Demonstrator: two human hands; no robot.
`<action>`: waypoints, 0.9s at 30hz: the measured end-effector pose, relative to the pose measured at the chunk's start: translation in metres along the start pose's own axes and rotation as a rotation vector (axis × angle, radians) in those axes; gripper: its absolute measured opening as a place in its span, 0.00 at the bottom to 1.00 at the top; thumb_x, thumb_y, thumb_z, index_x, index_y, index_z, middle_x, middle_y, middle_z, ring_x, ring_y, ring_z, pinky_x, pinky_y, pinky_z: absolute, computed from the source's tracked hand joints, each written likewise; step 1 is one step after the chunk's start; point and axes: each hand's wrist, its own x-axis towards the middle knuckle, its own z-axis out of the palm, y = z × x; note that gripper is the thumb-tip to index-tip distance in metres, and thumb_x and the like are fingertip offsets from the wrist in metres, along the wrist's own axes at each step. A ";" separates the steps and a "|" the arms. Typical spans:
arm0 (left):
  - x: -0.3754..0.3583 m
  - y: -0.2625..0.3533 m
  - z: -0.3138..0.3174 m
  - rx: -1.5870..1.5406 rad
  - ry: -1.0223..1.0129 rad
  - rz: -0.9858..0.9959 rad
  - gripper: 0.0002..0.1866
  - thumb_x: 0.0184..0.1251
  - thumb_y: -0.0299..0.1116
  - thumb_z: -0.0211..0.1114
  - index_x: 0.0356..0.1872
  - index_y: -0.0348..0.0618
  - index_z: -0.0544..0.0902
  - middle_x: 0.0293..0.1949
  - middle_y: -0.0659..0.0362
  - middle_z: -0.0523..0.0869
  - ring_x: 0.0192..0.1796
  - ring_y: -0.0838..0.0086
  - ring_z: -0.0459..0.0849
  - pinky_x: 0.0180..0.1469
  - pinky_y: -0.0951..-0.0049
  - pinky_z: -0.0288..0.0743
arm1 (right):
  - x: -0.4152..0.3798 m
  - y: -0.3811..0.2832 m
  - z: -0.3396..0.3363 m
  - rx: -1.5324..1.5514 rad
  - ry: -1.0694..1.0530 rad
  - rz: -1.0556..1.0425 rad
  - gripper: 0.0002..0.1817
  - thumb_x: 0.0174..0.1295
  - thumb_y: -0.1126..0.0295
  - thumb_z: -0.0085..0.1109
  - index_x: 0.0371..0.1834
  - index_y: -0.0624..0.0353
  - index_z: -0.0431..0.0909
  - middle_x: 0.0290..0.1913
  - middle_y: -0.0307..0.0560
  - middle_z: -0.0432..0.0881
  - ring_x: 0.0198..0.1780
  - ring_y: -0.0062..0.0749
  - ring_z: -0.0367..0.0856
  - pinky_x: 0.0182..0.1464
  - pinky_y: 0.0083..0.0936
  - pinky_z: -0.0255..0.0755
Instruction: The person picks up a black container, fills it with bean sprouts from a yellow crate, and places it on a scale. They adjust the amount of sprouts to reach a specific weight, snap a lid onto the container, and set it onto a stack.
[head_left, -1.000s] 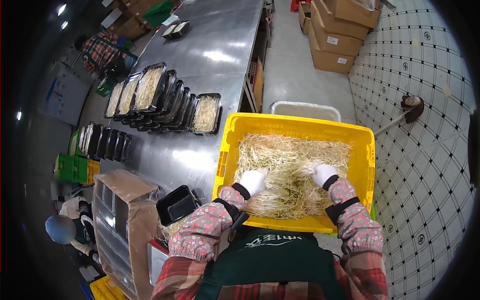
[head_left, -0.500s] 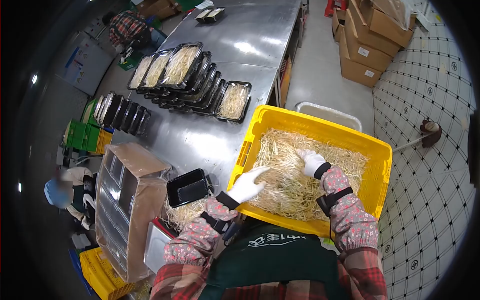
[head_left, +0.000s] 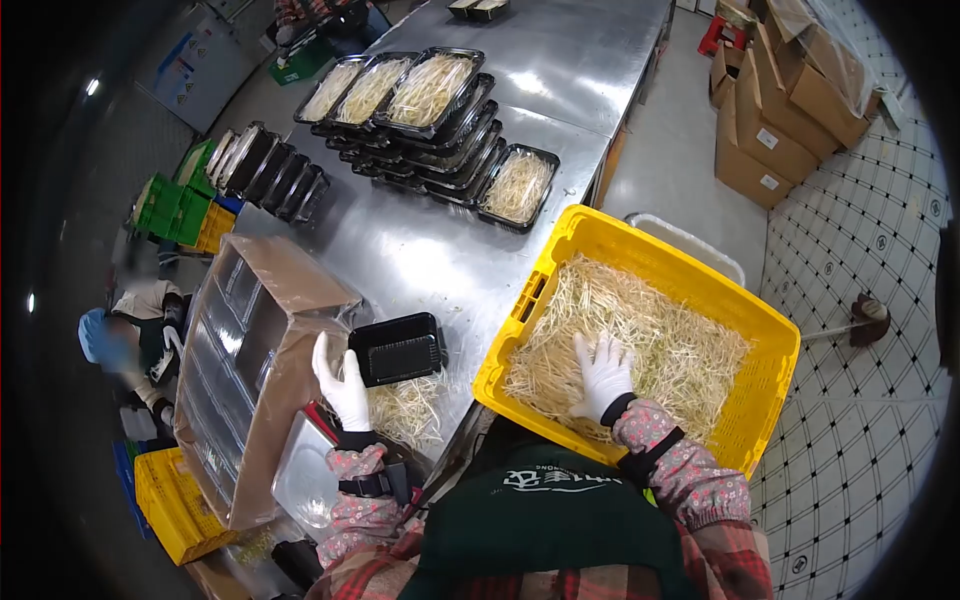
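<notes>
Gloved in white, my left hand [head_left: 343, 385] is open with its fingers apart, just left of an empty black tray [head_left: 397, 349]. Loose sprouts [head_left: 408, 410] lie on the metal table below that tray. My right hand [head_left: 604, 376] has its fingers spread on the sprouts [head_left: 670, 340] inside the yellow crate [head_left: 690, 263]. Filled black trays [head_left: 433, 92] stand stacked on the table, and a single filled tray [head_left: 519, 186] sits at the right of the stack.
A cardboard box [head_left: 290, 275] with clear plastic lids stands left on the metal table [head_left: 430, 265]. Brown cartons [head_left: 775, 130] are stacked at the upper right. One co-worker [head_left: 145, 325] is at the left, another [head_left: 330, 20] at the top.
My left hand has moved left from the yellow crate to beside the empty black tray. My right hand has shifted down and left on the sprouts, its fingers now spread. The camera view has shifted.
</notes>
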 end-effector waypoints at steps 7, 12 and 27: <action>-0.003 -0.127 -0.022 -0.026 0.043 -0.294 0.35 0.67 0.32 0.68 0.71 0.33 0.63 0.69 0.47 0.70 0.69 0.62 0.71 0.71 0.65 0.63 | 0.048 0.043 0.005 0.285 -0.195 0.100 0.71 0.35 0.47 0.79 0.79 0.66 0.42 0.66 0.66 0.68 0.66 0.54 0.70 0.65 0.50 0.67; -0.016 -0.127 -0.022 -0.277 -0.030 -0.657 0.34 0.69 0.41 0.68 0.67 0.28 0.67 0.61 0.49 0.79 0.60 0.69 0.78 0.63 0.71 0.69 | 0.030 0.017 0.003 -0.020 -0.097 0.079 0.73 0.35 0.41 0.79 0.79 0.65 0.42 0.71 0.65 0.64 0.72 0.53 0.64 0.71 0.49 0.58; -0.026 -0.068 0.011 -0.650 0.561 -0.320 0.10 0.64 0.21 0.64 0.31 0.42 0.69 0.65 0.42 0.75 0.57 0.67 0.76 0.63 0.69 0.67 | 0.004 0.063 0.020 0.477 0.166 -0.017 0.52 0.35 0.56 0.75 0.70 0.59 0.67 0.48 0.62 0.85 0.50 0.50 0.84 0.56 0.38 0.77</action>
